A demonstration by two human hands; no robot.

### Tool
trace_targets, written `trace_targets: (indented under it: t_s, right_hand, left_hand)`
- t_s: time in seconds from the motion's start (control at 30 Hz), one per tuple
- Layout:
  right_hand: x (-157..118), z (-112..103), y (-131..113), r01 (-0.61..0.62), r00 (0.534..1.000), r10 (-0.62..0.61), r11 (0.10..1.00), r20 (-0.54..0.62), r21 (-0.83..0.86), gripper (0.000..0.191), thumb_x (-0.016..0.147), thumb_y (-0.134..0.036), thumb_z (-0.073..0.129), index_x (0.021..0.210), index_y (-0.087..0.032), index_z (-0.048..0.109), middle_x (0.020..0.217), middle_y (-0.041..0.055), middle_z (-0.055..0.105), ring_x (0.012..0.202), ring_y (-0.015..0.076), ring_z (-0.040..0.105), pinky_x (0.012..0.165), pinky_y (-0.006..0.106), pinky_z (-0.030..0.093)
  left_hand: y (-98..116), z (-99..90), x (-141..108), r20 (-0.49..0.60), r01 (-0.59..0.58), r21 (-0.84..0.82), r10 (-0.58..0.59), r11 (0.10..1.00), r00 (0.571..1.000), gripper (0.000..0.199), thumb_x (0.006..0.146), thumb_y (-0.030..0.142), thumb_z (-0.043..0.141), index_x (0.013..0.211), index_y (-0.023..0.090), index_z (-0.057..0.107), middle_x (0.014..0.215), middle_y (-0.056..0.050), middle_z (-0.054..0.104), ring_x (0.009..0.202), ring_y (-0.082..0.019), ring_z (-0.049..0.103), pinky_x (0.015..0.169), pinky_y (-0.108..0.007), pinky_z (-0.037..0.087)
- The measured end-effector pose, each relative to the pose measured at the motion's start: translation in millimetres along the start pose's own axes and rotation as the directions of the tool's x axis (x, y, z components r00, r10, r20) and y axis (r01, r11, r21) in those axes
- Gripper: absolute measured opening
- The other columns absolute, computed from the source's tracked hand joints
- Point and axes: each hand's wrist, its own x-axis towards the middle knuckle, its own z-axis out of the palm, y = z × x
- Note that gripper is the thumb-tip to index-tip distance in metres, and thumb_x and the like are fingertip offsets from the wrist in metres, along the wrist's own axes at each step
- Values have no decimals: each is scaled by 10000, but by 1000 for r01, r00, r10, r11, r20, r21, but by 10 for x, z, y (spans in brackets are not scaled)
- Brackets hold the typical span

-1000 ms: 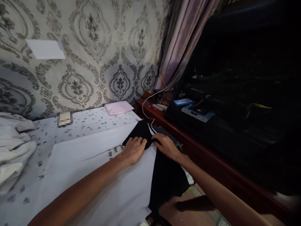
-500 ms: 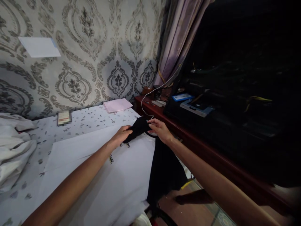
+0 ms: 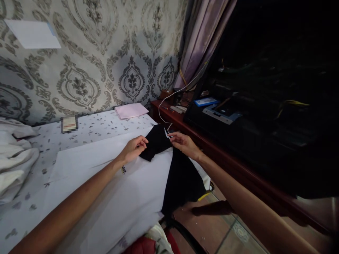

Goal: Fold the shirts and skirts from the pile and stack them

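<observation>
A black piece of cloth [image 3: 157, 143] lies folded over a white cloth [image 3: 137, 190] that has dark printed lettering. More black cloth [image 3: 182, 180] hangs down on the right, over the edge of the bed. My left hand [image 3: 134, 148] is at the left border of the folded black piece, fingers bent and thumb apart, with no cloth visibly gripped. At its right end, my right hand [image 3: 185, 144] pinches the black cloth beside a small white strip [image 3: 167, 133] that looks like a label. What lies under the right fingertips is partly hidden.
A pink folded cloth [image 3: 131, 110] and a small blurred-out item [image 3: 69, 124] lie on the patterned sheet. Crumpled pale fabric [image 3: 16, 158] is at left. To the right stand a dark red wooden cabinet [image 3: 225, 165] with a white cable [image 3: 160, 109], and a large black screen [image 3: 265, 88].
My left hand has loosened from the black cloth and drawn slightly left. The black piece lies more spread out, and the white strip shows beside my right fingers. The view has tilted down a little.
</observation>
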Motion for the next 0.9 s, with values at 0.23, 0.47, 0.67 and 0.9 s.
trace_targets:
  t_s: [0.23,0.47,0.67,0.9]
  right_hand:
    - [111,72,-53,46,998,-41,994,49,-95,558,698,-330,728,1241,-246,629,987,32,629,904,192,613,868,374,516]
    - [121,87,-26,66,998,-63,908,19,-413,520,691,-169,592,1201,-242,663,798,-20,577,688,140,527,679,288,455]
    - [59,44,-80,119,991,-131,928,-11,-354,559,655,-134,567,1201,-226,643,806,-8,611,733,159,571,705,288,459]
    - [-43,-47,-38,140,989,-113,921,93,-363,181,701,-180,581,814,-225,715,817,13,647,747,170,605,723,306,490]
  left_hand:
    - [297,582,26,-47,-16,690,67,723,997,544,844,273,613,1331,125,420,1247,-198,562,1172,-366,515,965,-510,401]
    - [296,403,26,-46,85,766,-78,637,996,471,779,8,468,1235,122,491,1162,-172,626,1068,-320,570,894,-451,431]
    - [273,35,-191,-58,109,695,-96,711,994,275,791,61,449,975,200,598,1041,-93,634,988,-269,590,761,-356,454]
    - [145,-7,-455,-22,1,483,11,876,1000,242,769,73,393,873,228,548,860,-15,604,808,-198,558,701,-322,430]
